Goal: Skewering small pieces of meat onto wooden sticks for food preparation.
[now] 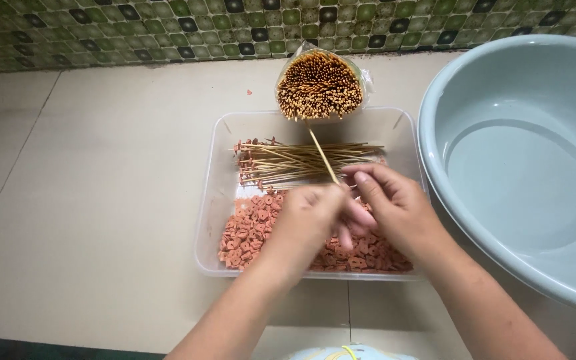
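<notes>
Bamboo, thin and pale, is what both hands meet on: a single skewer (321,155) rises at a slant from between them, its free end pointing up toward the bundle of skewers (319,85) that stands in a clear bag at the far edge of the tray. The right hand (395,203) pinches the lower part of this skewer, thumb and forefinger closed together on the stick just where it leaves the fingers. The left hand (315,217) is curled shut right against the right one, knuckles up, its fingertips hidden, so I cannot tell what it grips beyond pressing toward the same stick. Both hands hover over the clear plastic tray (211,200), which rests on a beige tiled floor (101,187). Under and to the left of the hands lies a heap of small reddish-pink meat pieces (251,230), filling the near half of the tray. Beyond the hands, in the far half, a pile of loaded skewers (288,163) lies sideways, with red bits at their left ends. To the right, just beside the tray, sits a large pale blue-grey basin (521,160). A green mosaic tiled wall (168,27) runs along the back.
</notes>
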